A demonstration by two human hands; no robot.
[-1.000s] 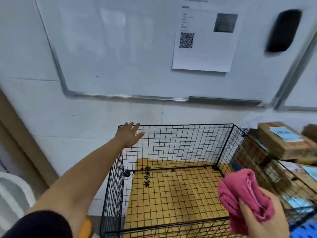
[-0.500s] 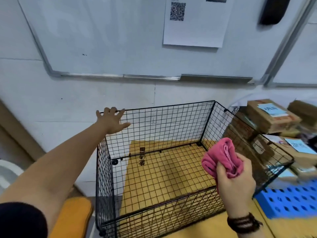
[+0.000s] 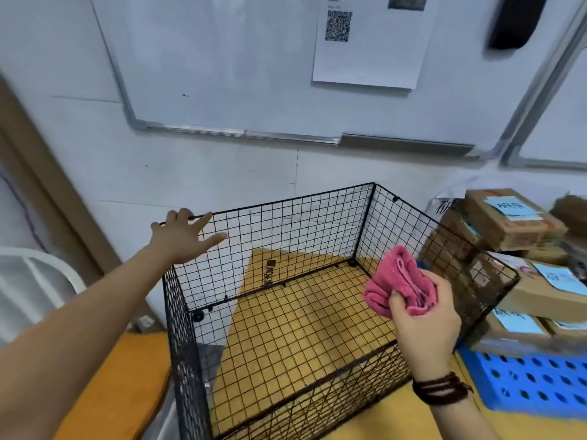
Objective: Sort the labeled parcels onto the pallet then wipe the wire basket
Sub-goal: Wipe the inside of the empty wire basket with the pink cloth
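A black wire basket (image 3: 286, 211) stands empty on a yellow table, its mesh floor showing the tabletop beneath. My left hand (image 3: 182, 238) rests with spread fingers on the basket's far left top corner. My right hand (image 3: 424, 315) grips a bunched pink cloth (image 3: 398, 282) above the basket's right side, inside its rim line. Cardboard parcels (image 3: 508, 222) with light blue labels are stacked on a blue perforated pallet (image 3: 533, 381) to the right of the basket.
A white wall with a whiteboard (image 3: 222, 58) and a taped paper sheet (image 3: 370, 42) rises right behind the basket. A white chair back (image 3: 38, 268) and an orange seat (image 3: 127, 376) sit at the left.
The view tilted down and shifted. My left hand settled onto the basket's far left corner. My right hand with the pink cloth rose and moved over the basket's right side.
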